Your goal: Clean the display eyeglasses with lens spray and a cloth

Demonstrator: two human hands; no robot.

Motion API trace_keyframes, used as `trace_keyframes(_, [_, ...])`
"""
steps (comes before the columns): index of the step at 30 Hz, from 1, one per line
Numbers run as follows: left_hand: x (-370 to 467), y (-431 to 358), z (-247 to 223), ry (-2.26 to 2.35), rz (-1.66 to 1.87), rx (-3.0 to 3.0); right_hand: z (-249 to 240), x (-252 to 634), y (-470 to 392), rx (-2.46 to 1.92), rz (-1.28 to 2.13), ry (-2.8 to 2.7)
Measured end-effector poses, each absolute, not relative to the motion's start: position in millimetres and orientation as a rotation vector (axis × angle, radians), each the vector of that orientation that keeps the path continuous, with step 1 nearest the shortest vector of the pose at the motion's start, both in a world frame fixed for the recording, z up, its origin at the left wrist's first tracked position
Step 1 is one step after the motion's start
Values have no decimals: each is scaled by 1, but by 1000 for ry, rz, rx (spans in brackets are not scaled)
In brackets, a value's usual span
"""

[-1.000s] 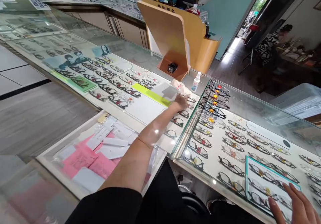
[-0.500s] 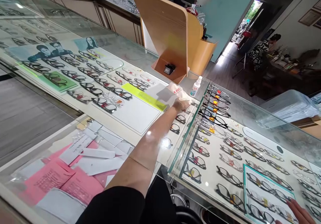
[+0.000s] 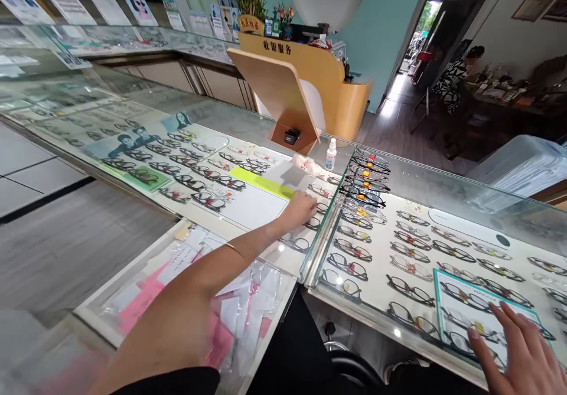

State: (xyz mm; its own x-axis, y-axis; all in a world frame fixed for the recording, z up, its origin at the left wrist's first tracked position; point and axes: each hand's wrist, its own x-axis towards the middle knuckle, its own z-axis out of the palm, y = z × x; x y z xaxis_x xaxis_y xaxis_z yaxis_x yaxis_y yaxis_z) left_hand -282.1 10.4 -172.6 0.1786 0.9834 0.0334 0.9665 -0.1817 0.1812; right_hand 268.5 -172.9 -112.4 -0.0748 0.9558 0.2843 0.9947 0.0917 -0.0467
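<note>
My left hand [image 3: 300, 211] rests with curled fingers on the glass counter, near the yellow-green strip [image 3: 261, 183]; whatever its fingers may hold is hidden. Just beyond it lies a crumpled white cloth [image 3: 307, 165] with red lettering, apart from the hand. Behind the cloth a white spray bottle [image 3: 331, 155] stands upright. At the lower right my right hand [image 3: 520, 345] has its fingers spread on the glass, over a teal-edged card [image 3: 438, 300] with glasses. A stack of dark-framed glasses [image 3: 365, 182] sits on the counter between the hands.
Below my left arm, an open drawer [image 3: 101, 306] holds pink and white papers in plastic. A tilted wooden mirror stand [image 3: 274, 88] is at the back of the counter. Plastic trays [image 3: 522, 165] are stacked at the right. A person [image 3: 456, 79] sits in the background.
My left hand has drawn back from the white cloth, which now lies free on the glass. More of my spread right hand shows. The camera view has tilted up.
</note>
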Motion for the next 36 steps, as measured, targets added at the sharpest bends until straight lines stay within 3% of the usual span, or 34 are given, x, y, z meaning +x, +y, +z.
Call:
trace_keyframes(8, [-275, -152, -126, 1847, -174, 2399, -102, 241, -175, -1921, -273, -2110])
trace_keyframes(12, [-250, -242, -67, 1634, -738, 2172, -104, 238, -174, -1925, -269, -2093])
trace_keyframes(14, [-230, -259, -25, 1423, -784, 2006, -103, 236, -174, -1937, -262, -2091])
trace_keyframes(18, [-184, -206, 37, 1588, -247, 2443, -101, 233, -173, -1961, -249, -2089])
trace_keyframes(22, [-162, -100, 29, 1869, 131, 2849, -101, 232, -172, -1951, -231, -2086])
trace_keyframes(28, [-159, -15, -25, 1749, -156, 2985, -103, 230, -172, -1977, -210, -2074])
trace_keyframes(36, [-148, 9, -39, 1728, -155, 3019, -104, 227, -172, -1960, -212, -2054])
